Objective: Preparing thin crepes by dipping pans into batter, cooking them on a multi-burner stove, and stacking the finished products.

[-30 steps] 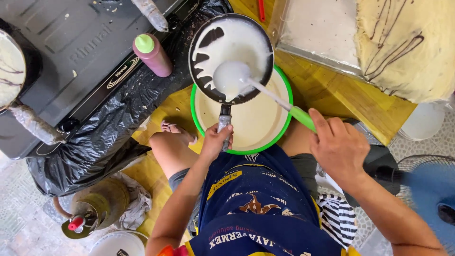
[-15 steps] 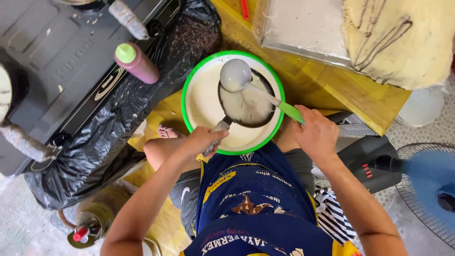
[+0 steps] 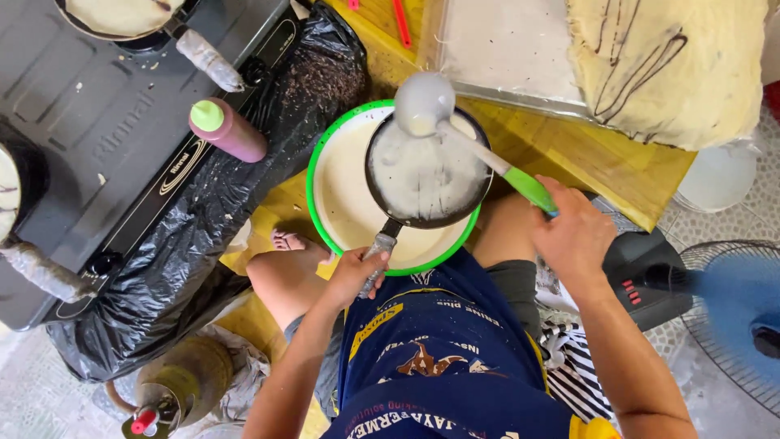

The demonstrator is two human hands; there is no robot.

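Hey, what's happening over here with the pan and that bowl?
A seated person's left hand holds a small black frying pan by its handle over a green-rimmed bowl of pale batter. The right hand holds a green-handled ladle at the pan's far edge. The pan's inside is coated with thin whitish batter. A grey gas stove with another pan stands to the left.

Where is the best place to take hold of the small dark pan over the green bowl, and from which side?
Probably by its handle, from the side nearest the person. The handle sticks out toward the body, clear of the batter-coated pan and the bowl. The left hand already grips it there; the right hand holds the ladle.
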